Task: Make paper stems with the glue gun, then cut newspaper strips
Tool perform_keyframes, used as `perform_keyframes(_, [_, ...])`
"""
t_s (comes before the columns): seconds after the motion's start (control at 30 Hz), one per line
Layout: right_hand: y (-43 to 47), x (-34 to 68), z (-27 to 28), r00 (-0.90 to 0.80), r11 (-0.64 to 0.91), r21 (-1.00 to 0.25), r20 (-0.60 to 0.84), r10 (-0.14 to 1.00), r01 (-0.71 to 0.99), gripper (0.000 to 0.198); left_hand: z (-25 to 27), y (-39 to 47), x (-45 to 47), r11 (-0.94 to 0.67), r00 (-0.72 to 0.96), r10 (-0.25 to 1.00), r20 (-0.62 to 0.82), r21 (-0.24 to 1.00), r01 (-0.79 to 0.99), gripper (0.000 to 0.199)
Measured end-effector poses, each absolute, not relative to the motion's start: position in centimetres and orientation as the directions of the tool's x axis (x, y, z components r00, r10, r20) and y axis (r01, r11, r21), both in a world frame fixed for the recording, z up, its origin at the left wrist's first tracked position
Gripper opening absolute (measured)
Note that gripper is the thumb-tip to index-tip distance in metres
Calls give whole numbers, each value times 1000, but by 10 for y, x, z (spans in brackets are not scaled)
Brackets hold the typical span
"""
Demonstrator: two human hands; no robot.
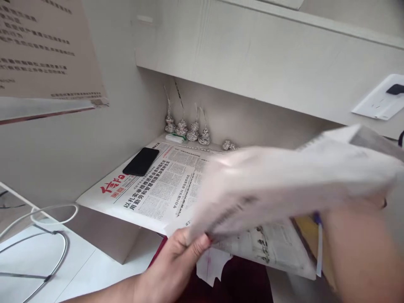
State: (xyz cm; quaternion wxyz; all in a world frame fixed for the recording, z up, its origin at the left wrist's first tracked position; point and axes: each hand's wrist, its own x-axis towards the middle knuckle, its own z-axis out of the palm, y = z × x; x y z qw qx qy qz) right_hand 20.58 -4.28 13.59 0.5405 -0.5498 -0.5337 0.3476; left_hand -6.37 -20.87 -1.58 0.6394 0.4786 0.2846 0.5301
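Observation:
A folded newspaper [284, 176], smeared by motion, is lifted above the tabletop on the right. My left hand [176, 261] pinches its lower left corner between thumb and fingers. My right hand [374, 202] is against the paper's right end; the sheet and blur hide its fingers, so its grip cannot be made out. Under the raised paper, another newspaper [158, 185] with a red title lies spread flat over the desk. A black phone [141, 161] rests on that sheet's left part.
Several coiled, gourd-shaped pieces [192, 131] stand along the back wall, with another coiled piece [229, 145] nearby. A wall socket [378, 97] is at right. A printed board [47, 50] juts in at upper left. Cables [47, 210] loop at lower left.

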Motion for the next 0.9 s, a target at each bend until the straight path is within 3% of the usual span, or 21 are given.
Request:
perform_keyframes(0.1, [-20,150,137,117,294,-956,290,950,-12,43,-3,-198,-81,140,26,987,-160,761,-633,47])
perform_keyframes(0.17, [-2,117,131,37,239,-967,237,971,-89,39,7,-190,-99,151,-95,946,-310,681,-717,52])
perform_keyframes(0.23, [15,93,118,-26,124,-992,124,992,7,38,11,-185,-118,164,-148,907,-394,654,-739,48])
perform_keyframes(0.27, [22,85,109,-70,93,-982,82,994,167,38,10,-184,-128,139,-186,897,-400,656,-742,47])
perform_keyframes(0.47, [29,92,42,-144,13,-914,-50,988,406,21,-27,-185,-150,-38,-389,834,-391,663,-747,38])
perform_keyframes(0.67, [19,162,-5,12,-214,-745,-267,964,631,30,-25,-189,-121,181,-294,786,-544,658,-731,39])
perform_keyframes(0.77, [13,183,-16,64,-312,-713,-352,934,628,35,-16,-195,-104,297,-181,805,-565,649,-700,44])
perform_keyframes(0.9, [8,185,-24,57,-355,-771,-384,921,529,35,-22,-203,-88,443,-41,802,-595,640,-628,52])
